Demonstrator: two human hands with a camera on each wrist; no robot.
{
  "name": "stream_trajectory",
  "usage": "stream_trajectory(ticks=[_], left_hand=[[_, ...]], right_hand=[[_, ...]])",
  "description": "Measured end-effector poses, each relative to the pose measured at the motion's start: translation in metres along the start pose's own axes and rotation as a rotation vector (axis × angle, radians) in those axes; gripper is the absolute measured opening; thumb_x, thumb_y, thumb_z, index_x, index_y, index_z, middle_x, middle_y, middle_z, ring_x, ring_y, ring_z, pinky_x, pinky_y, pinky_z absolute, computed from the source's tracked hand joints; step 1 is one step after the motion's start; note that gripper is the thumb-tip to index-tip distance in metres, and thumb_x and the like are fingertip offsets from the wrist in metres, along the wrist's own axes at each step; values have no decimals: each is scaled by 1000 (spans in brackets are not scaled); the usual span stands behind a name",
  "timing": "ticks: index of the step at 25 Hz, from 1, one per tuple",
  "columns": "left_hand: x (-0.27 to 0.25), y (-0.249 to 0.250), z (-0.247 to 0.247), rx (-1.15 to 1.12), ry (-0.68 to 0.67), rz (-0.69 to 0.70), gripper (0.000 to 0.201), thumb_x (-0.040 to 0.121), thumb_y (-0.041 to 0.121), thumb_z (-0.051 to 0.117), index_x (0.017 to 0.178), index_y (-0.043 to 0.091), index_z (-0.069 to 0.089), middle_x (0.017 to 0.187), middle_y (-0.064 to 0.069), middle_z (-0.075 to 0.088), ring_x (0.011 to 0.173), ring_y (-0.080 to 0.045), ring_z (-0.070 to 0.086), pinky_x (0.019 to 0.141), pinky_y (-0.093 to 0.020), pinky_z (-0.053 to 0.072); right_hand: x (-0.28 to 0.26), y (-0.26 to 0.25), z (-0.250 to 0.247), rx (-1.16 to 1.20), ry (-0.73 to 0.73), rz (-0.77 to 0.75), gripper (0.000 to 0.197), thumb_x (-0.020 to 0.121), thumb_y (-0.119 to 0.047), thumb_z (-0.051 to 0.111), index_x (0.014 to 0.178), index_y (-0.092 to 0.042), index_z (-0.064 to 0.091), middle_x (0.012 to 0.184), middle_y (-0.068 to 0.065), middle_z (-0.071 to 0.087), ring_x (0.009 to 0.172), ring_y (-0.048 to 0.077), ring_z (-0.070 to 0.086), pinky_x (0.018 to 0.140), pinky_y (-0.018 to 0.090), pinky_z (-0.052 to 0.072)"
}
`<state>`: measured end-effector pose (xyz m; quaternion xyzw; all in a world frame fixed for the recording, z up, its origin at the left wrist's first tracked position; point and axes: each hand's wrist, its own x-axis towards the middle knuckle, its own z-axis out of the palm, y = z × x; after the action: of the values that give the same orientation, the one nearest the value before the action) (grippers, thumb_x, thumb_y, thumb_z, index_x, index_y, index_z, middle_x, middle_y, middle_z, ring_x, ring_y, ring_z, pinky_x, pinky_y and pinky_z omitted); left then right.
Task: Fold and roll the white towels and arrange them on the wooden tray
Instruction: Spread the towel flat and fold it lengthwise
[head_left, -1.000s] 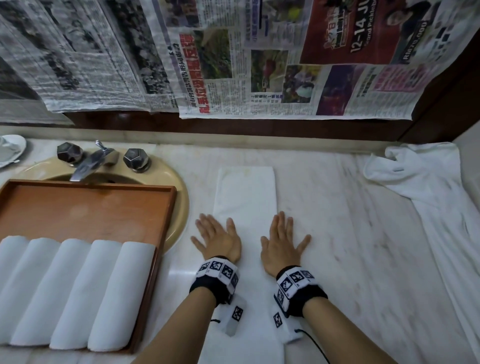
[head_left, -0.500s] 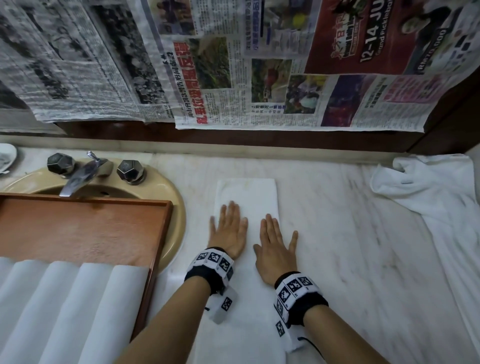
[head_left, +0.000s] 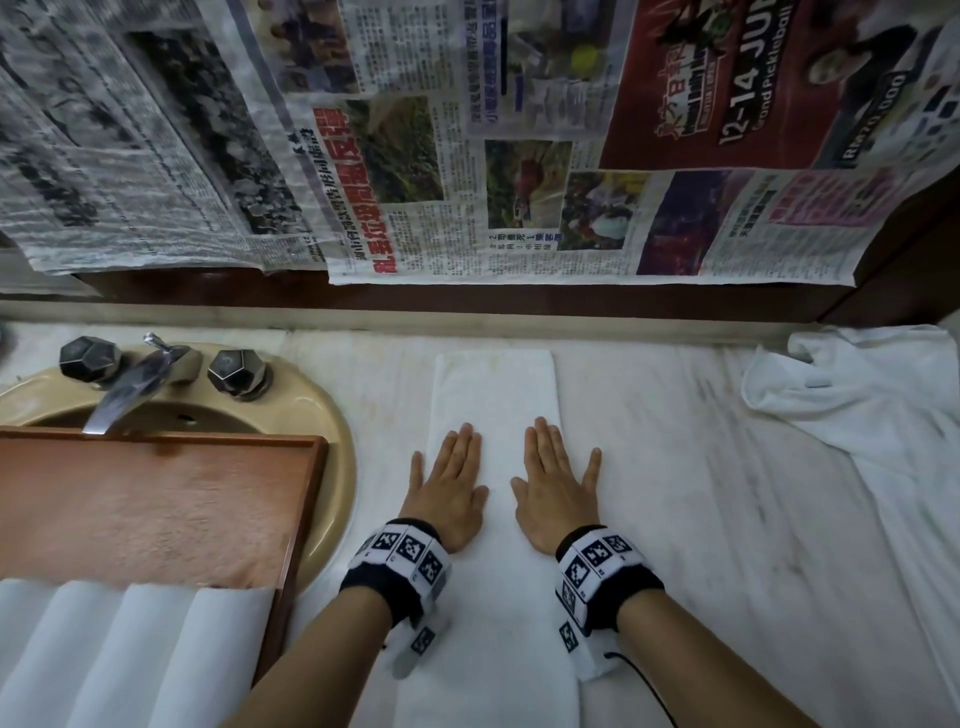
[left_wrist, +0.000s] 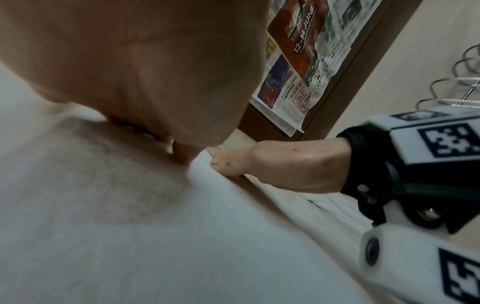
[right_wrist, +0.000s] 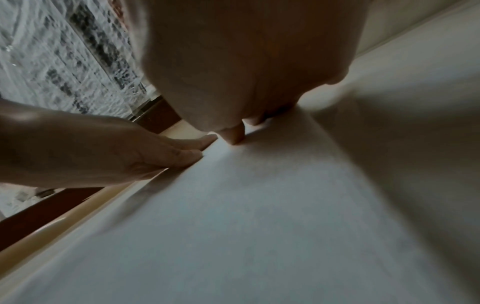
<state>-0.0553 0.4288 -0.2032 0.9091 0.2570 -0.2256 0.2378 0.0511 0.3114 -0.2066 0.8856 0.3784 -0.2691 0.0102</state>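
Both hands lie flat, fingers straight and together, gripping nothing. The left hand (head_left: 451, 486) presses the left half and the right hand (head_left: 556, 488) the right half of a long, narrow folded white towel (head_left: 493, 384) that runs from the near edge of the pale marble bench (head_left: 675, 467) toward the far wall. The step looks like smoothing the folded strip before rolling. To do it well, sweep the palms evenly along the length, keep the long edges parallel and the layers aligned, then start a tight roll from one short end. To the left, a rectangular wooden tray (head_left: 156, 499) sits over a beige sink (head_left: 332, 415) and holds four rolled white towels (head_left: 130, 649) side by side at its near end. A crumpled white cloth (head_left: 857, 405) lies far right.
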Motion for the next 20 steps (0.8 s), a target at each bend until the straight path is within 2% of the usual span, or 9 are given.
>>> stream_trajectory(ticks=[4, 8, 11, 13, 15, 17, 18, 19, 20], left_hand=[[49, 1, -29, 43, 26, -3, 64, 104, 33, 22, 152, 19, -18, 157, 6, -27, 146, -11, -21, 117, -48, -11], [88, 5, -66, 69, 16, -73, 67, 103, 27, 29, 153, 17, -14, 159, 2, -23, 147, -13, -16, 117, -51, -8], [67, 20, -64, -31, 80, -109, 71, 101, 19, 35, 153, 15, -14, 159, 0, -23, 148, -17, -13, 118, -49, -4], [31, 22, -31, 4, 77, 4, 68, 103, 21, 32, 153, 16, -14, 159, 1, -25, 148, -20, -14, 118, -49, -2], [-3, 2, 3, 2, 53, 26, 64, 105, 28, 24, 152, 19, -17, 157, 3, -29, 147, -19, -20, 118, -48, -6], [-21, -16, 16, -142, 150, -197, 61, 105, 36, 16, 151, 19, -19, 156, 1, -30, 145, -20, -24, 118, -49, -10], [-28, -15, 18, -192, 155, -265, 62, 104, 39, 14, 151, 17, -20, 156, 0, -30, 145, -21, -25, 118, -49, -11], [-40, -8, 26, -181, 144, -206, 62, 104, 40, 14, 151, 17, -20, 156, 0, -31, 144, -20, -26, 118, -48, -13], [-51, 3, 38, -127, 159, -84, 62, 104, 41, 14, 150, 18, -21, 154, 1, -33, 143, -20, -28, 117, -47, -15]], right_hand=[[47, 6, -32, 1, -24, 6, 64, 104, -38, 20, 153, -15, -15, 158, -5, -28, 145, 10, -22, 113, 61, -13], [85, 10, -71, -23, -60, 23, 62, 104, -34, 22, 155, -15, -7, 160, -4, -22, 148, 11, -14, 114, 61, -11], [53, 3, -61, -15, 1, -34, 60, 104, -30, 23, 155, -13, -3, 162, -2, -15, 149, 14, -9, 115, 61, -8], [11, 9, -24, -57, 3, -137, 61, 104, -31, 24, 155, -16, -6, 161, -4, -19, 148, 14, -14, 115, 61, -4], [-21, 29, 2, -22, -53, -76, 62, 104, -36, 20, 153, -19, -14, 158, -6, -26, 146, 12, -21, 114, 62, -5], [-37, 43, 10, 93, -34, 141, 63, 104, -40, 15, 151, -18, -20, 156, -4, -32, 145, 15, -25, 113, 63, -9], [-46, 41, 13, 128, -23, 182, 64, 104, -41, 15, 151, -16, -21, 155, -3, -33, 145, 16, -26, 113, 63, -11], [-60, 31, 21, 123, 10, 126, 65, 104, -41, 16, 151, -16, -20, 155, -3, -34, 145, 17, -26, 113, 62, -11], [-73, 20, 34, 81, 38, 26, 65, 103, -41, 17, 151, -16, -20, 154, -4, -34, 144, 17, -26, 114, 62, -10]])
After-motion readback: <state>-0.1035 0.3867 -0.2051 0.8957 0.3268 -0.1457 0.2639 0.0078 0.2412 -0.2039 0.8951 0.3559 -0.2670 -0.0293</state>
